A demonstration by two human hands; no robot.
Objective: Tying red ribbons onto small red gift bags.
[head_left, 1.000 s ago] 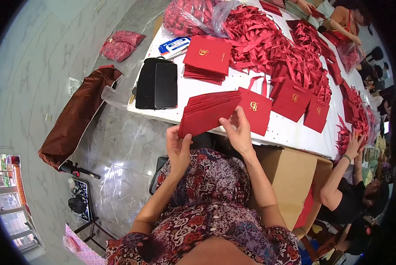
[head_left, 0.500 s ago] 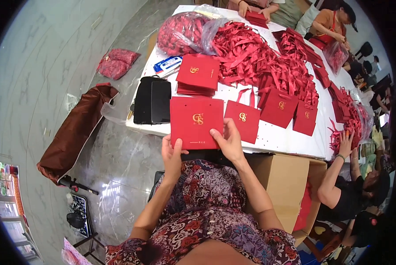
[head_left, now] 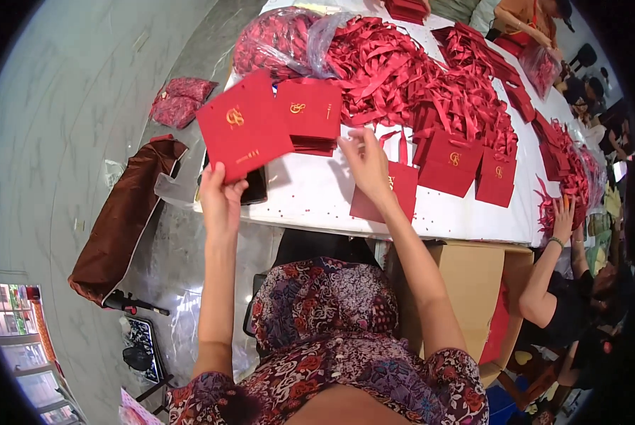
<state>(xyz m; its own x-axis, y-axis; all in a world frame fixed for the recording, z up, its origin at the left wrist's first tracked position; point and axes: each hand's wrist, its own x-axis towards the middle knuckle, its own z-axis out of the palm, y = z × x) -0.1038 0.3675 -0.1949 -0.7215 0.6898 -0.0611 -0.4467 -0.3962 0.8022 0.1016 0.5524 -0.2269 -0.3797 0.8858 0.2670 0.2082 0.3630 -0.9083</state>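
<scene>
My left hand (head_left: 220, 197) pinches a flat red paper gift bag (head_left: 243, 127) with a gold emblem by its bottom edge. The bag is tilted and held above the table's left side, partly covering a black case (head_left: 257, 190). My right hand (head_left: 365, 161) is empty, its fingers loosely bent and apart. It hovers between a stack of red bags (head_left: 310, 110) and a heap of red ribbons (head_left: 374, 78). Under my right wrist lies another red bag (head_left: 404, 185) with ribbon handles, its emblem partly hidden.
More ribbon-handled bags (head_left: 448, 166) lie right on the white table (head_left: 310, 212). A clear sack of red ribbon (head_left: 275, 42) sits at the back. An open cardboard box (head_left: 462, 287) stands below the right edge. Other people work along the far and right sides; a brown covered bundle (head_left: 130, 212) lies left.
My right hand has let go of the bag and moved up toward the ribbons. My left hand has carried the bag up and left, tilting it.
</scene>
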